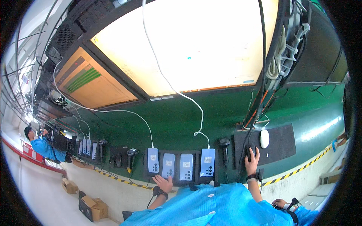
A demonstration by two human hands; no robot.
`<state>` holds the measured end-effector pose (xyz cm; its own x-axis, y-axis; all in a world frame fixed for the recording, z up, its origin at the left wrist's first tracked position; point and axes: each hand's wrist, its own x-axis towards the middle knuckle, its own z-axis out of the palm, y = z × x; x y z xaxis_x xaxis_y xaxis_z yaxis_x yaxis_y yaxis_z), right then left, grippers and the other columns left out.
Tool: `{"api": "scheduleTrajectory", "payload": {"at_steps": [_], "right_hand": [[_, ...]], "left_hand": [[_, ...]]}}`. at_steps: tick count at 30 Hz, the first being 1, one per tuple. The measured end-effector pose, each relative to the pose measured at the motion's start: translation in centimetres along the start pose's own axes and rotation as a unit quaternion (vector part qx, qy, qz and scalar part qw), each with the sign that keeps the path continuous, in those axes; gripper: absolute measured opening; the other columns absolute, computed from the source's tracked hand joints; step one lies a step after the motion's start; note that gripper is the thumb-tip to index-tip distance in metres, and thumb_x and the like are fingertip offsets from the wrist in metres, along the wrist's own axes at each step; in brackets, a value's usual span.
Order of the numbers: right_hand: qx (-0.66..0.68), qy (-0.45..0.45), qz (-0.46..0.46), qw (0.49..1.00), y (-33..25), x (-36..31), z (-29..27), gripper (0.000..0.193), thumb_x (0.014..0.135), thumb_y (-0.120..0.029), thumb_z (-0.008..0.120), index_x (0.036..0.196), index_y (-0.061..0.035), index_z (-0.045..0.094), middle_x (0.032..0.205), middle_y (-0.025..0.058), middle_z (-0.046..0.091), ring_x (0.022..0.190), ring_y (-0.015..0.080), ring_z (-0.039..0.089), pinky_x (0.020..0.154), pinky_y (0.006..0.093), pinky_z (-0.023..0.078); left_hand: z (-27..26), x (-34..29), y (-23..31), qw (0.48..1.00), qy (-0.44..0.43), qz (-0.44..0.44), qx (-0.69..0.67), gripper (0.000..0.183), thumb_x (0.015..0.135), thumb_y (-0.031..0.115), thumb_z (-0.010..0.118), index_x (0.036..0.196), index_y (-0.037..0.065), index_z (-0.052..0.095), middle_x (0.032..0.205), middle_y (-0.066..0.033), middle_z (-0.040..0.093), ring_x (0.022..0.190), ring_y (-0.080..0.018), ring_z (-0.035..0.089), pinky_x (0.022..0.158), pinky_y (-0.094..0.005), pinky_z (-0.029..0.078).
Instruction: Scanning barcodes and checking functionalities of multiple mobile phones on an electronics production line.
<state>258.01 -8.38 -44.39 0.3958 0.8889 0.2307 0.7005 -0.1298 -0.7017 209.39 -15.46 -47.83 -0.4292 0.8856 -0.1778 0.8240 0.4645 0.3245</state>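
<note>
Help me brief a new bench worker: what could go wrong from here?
1. The thin white cable plugged into the rightmost blue rectangular phone curves slackly; a passing arm might snag it and tug that phone.
2. The bare left hand is at the near end of the second blue phone from the left in the nearest row, so a careless move might displace it.

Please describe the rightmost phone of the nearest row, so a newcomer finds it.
Below the largest bright screen, on the green table, four blue phones form the nearest row. The rightmost phone lies left of a black handheld scanner. A white cable meets its top edge; the phone directly left has none.
</note>
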Motion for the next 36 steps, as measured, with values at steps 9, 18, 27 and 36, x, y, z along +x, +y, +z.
{"api": "scheduleTrajectory", "payload": {"at_steps": [9,18,27,36], "right_hand": [[-0.060,-0.001,-0.038,0.997,0.3,-0.5,-0.1,0.057,0.078,-0.005,0.065,0.133,-0.0128,0.052,0.146,0.0214,0.034,0.131,0.0409,0.034,0.108,0.0488,0.028],[-0.048,-0.013,-0.039,0.998,0.7,-0.2,0.0,0.056,0.076,-0.005,0.065,0.131,-0.0119,0.054,0.145,0.0203,0.035,0.131,0.0404,0.033,0.110,0.0490,0.025],[-0.027,-0.019,-0.033,0.999,0.5,-0.4,-0.3,0.054,0.076,-0.001,0.062,0.129,-0.0109,0.055,0.146,0.0193,0.035,0.132,0.0402,0.033,0.110,0.0470,0.026],[-0.015,-0.018,-0.022,0.999,0.2,-0.2,-0.3,0.054,0.076,-0.003,0.063,0.128,-0.0110,0.056,0.145,0.0205,0.034,0.132,0.0409,0.032,0.110,0.0489,0.027]], "left_hand": [[1.4,-0.1,-0.7,0.999,0.044,-0.006,0.000,0.096,0.085,0.052,0.054,0.136,-0.022,0.021,0.145,-0.0403,0.016,0.139,-0.0521,0.001,0.114,-0.0557,0.007],[1.1,-0.2,-0.1,0.999,0.036,-0.013,-0.010,0.094,0.087,0.053,0.051,0.137,-0.021,0.021,0.146,-0.0385,0.017,0.139,-0.0516,0.001,0.115,-0.0545,0.006],[1.8,0.0,-0.7,0.997,0.076,0.027,0.006,0.093,0.089,0.050,0.052,0.135,-0.024,0.018,0.141,-0.0424,0.019,0.137,-0.0557,0.003,0.112,-0.0584,0.006],[1.7,0.1,-0.8,0.997,0.064,0.029,0.014,0.092,0.089,0.049,0.052,0.133,-0.025,0.019,0.140,-0.0434,0.019,0.136,-0.0570,0.003,0.112,-0.0592,0.006]]}}
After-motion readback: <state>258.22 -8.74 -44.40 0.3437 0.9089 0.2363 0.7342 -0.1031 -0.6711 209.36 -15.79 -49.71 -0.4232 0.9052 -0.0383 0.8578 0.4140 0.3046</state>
